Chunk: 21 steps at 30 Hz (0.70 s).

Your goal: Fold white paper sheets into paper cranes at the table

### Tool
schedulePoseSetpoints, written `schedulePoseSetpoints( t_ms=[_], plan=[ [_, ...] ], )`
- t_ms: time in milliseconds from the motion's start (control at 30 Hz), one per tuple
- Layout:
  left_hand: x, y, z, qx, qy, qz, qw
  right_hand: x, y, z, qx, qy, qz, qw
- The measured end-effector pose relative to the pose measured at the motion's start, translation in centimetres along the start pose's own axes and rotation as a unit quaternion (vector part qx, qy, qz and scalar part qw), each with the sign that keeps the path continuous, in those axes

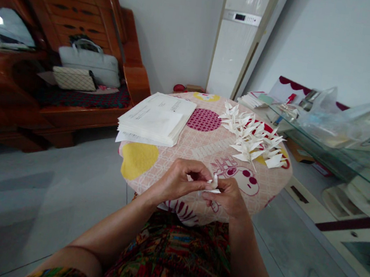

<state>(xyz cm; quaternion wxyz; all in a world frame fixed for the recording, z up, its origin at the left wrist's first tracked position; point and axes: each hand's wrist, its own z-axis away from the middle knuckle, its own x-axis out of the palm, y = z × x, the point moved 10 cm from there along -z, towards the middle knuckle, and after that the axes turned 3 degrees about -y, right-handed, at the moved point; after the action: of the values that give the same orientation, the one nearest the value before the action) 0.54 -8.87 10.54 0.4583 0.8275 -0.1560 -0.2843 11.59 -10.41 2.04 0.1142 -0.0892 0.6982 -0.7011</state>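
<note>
A small folded piece of white paper [214, 183] is pinched between my two hands above the near part of the round table. My left hand [183, 178] grips it from the left with thumb and fingertips. From the right, my right hand [230, 197] holds its other side, partly hiding it. Beyond my right hand lies a heap of folded white paper cranes [250, 137]. A thick stack of white paper sheets [157, 117], some with printed text, rests on the table to the far left of my hands.
A patterned pink cloth [148, 163] covers the table. At the right stands a glass-topped cabinet [338, 153] with a clear plastic bag [323, 112] and papers on it. A carved wooden bench [125, 73] at the left holds a pale handbag [107, 68].
</note>
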Motion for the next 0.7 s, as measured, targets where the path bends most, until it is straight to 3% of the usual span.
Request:
schedulePoseSetpoints(
  t_ms=[167,267,700],
  plan=[
    [0.9,0.1,-0.1,-0.003,-0.088,0.039,0.995,0.2,1.3,0.2,0.034,-0.022,-0.015,0.999],
    [1.1,0.0,-0.1,-0.005,-0.112,0.029,0.993,0.5,1.5,0.2,0.039,-0.037,-0.026,0.998],
    [1.3,-0.4,-0.1,-0.033,-0.112,0.084,0.990,0.8,1.3,0.5,0.034,-0.049,-0.019,0.998]
  ],
)
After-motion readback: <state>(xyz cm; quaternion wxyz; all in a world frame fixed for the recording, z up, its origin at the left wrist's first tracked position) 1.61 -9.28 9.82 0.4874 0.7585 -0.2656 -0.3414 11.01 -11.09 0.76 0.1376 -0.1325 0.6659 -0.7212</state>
